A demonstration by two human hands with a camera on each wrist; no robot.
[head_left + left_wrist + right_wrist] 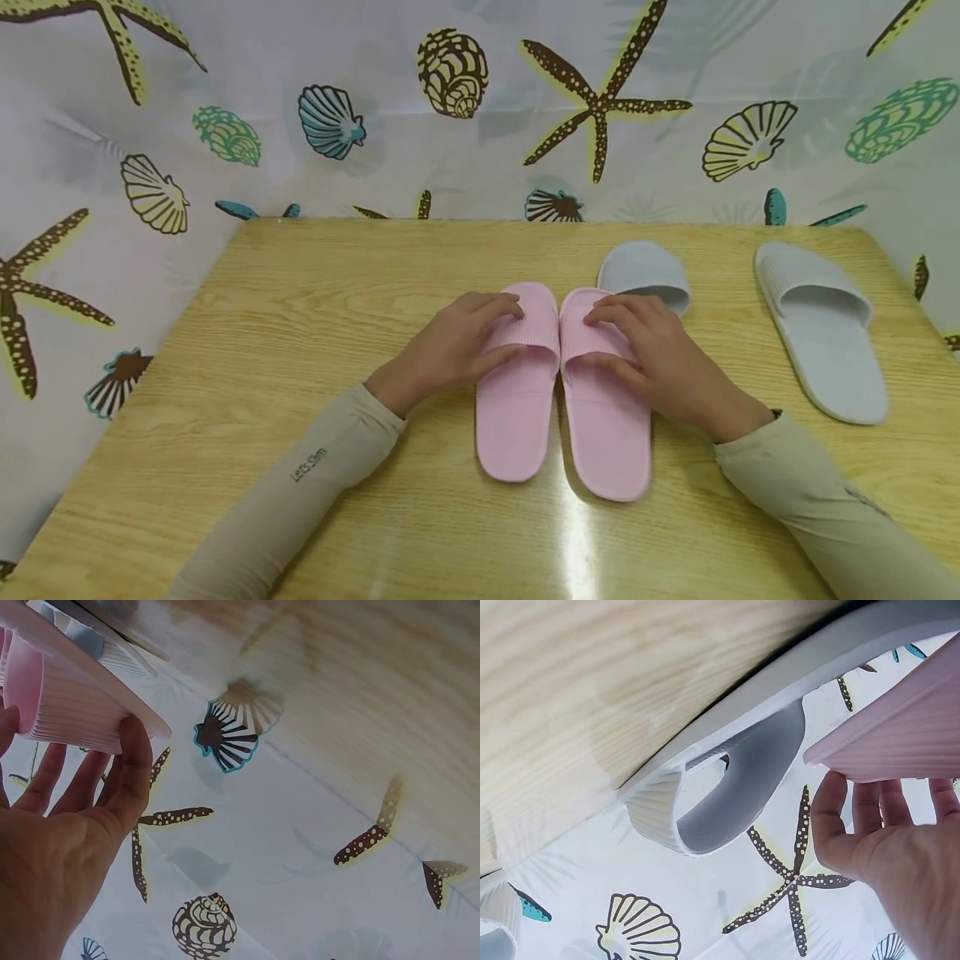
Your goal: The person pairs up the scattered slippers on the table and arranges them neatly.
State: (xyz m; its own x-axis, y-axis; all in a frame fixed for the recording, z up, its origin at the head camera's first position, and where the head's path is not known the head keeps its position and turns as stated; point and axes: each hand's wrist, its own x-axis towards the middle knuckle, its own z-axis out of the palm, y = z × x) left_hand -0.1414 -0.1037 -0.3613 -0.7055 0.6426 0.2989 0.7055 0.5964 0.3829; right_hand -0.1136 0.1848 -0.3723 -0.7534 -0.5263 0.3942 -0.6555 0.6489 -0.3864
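Two pink slippers lie side by side in the head view, toes pointing away and inner edges touching near the straps. My left hand (457,346) grips the left pink slipper (516,433) by its ribbed strap, fingers over the top and thumb by the opening. On the right pink slipper (611,450), my right hand (663,358) holds the strap in a similar way. Both wrist views show fingertips against the straps, and the soles look raised off the table there. A white slipper (643,271) sits behind the right pink one, partly hidden by it and my right hand.
Another white slipper (836,350) lies at the right side of the wooden table (300,333). Cloth (405,158) printed with shells and starfish hangs along the back and sides of the table.
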